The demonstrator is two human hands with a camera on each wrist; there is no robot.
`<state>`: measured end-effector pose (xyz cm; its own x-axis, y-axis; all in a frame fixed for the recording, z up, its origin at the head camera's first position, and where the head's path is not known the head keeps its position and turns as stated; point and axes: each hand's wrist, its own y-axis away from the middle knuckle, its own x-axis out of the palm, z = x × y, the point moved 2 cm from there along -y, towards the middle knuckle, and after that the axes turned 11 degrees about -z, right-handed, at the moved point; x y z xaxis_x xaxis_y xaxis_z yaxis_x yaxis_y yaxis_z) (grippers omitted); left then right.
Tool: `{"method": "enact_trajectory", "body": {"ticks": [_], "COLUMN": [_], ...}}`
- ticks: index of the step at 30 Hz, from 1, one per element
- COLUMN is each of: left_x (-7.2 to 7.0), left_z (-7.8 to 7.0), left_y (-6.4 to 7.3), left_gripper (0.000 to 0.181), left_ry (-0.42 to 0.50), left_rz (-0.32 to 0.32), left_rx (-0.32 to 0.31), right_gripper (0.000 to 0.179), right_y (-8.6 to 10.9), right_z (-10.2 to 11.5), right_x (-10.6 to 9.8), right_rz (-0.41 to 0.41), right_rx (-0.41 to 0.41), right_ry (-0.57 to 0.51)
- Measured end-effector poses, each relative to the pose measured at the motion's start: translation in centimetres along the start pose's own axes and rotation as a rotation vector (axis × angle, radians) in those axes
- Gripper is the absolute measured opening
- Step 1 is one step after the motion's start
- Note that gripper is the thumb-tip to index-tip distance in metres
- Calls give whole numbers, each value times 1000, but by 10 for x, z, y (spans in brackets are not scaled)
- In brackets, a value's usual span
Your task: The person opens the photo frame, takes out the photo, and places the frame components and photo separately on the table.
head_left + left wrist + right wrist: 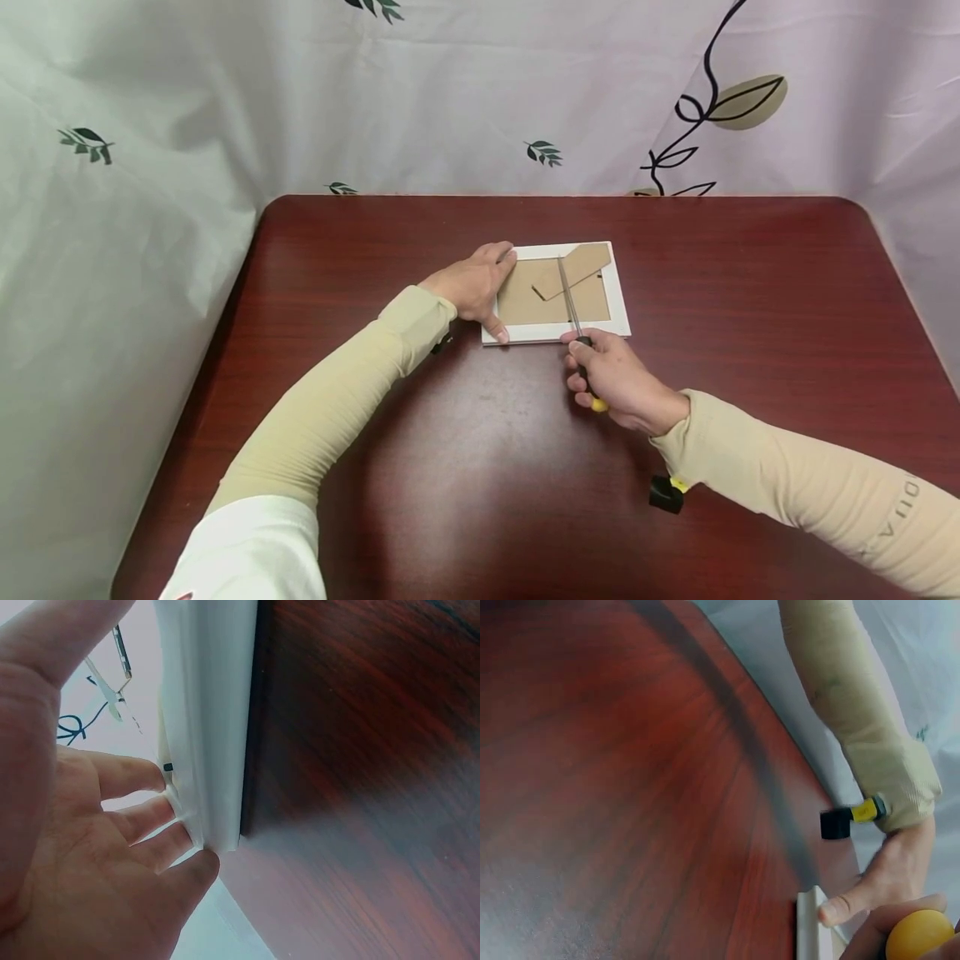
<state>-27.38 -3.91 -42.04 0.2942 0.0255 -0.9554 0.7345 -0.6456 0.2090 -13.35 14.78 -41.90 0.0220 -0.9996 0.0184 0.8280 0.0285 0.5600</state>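
Observation:
A white picture frame lies back side up on the table, with a brown backing board and an angled cardboard stand. My left hand rests spread over its left end, thumb at the near rim and fingers toward the far rim. My right hand grips a screwdriver by its black and yellow handle at the near side of the frame. The thin metal shaft crosses over the backing, its tip at the far inner edge. In the right wrist view the yellow handle end shows close up.
The dark red wooden table has rounded far corners. A pale curtain with leaf prints hangs behind it and along its sides. Small dark tabs sit along the backing's edge. A black device is strapped at the right wrist.

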Motion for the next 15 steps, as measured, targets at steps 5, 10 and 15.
{"method": "enact_trajectory", "body": {"ticks": [5,10,15], "left_x": [-1,-2,-1], "left_z": [-1,-1,0], "left_y": [1,0,0], "left_gripper": [139,140,143], "left_ry": [12,6,13], "left_rz": [-15,-19,-9], "left_rx": [8,-7,-24], "right_gripper": [28,28,29], "right_y": [0,1,5], "right_z": [-1,-1,-1], "right_x": [-1,-1,-2], "right_rz": [-9,-14,-23], "right_rx": [-7,-16,-37], "right_ry": [23,33,45]}}
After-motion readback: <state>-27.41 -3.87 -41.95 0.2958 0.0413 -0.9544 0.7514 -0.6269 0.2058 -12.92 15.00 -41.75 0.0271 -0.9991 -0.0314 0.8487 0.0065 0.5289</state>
